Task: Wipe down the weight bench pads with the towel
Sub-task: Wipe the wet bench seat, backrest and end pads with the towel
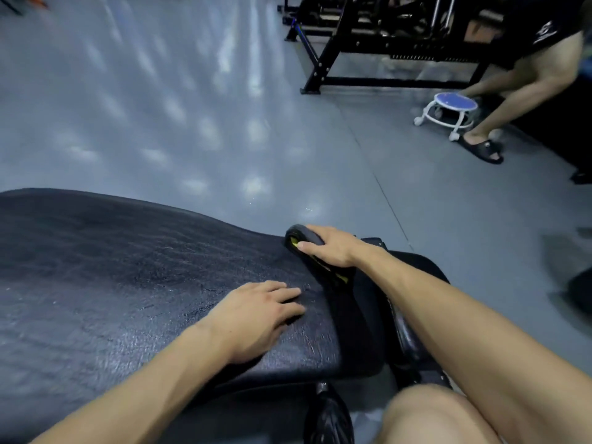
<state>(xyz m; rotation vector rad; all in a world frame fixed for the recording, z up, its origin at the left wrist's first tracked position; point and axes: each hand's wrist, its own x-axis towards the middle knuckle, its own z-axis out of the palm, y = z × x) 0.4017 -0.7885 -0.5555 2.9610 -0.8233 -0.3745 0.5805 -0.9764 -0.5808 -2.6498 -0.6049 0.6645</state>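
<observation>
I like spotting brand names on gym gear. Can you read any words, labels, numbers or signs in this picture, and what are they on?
No text can be read here.
Other person's black shorts: a white printed mark, too blurred to read.
Black and yellow towel under the right hand: yellow patches, no legible letters.
Bench pad, blue-topped stool and black rack: no visible labels.

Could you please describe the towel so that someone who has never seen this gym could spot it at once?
Find the big black bench pad filling the lower left. At its far right end, the right hand grips a rolled dark towel. Its yellow markings set it apart from the plain black padding around it.
</observation>
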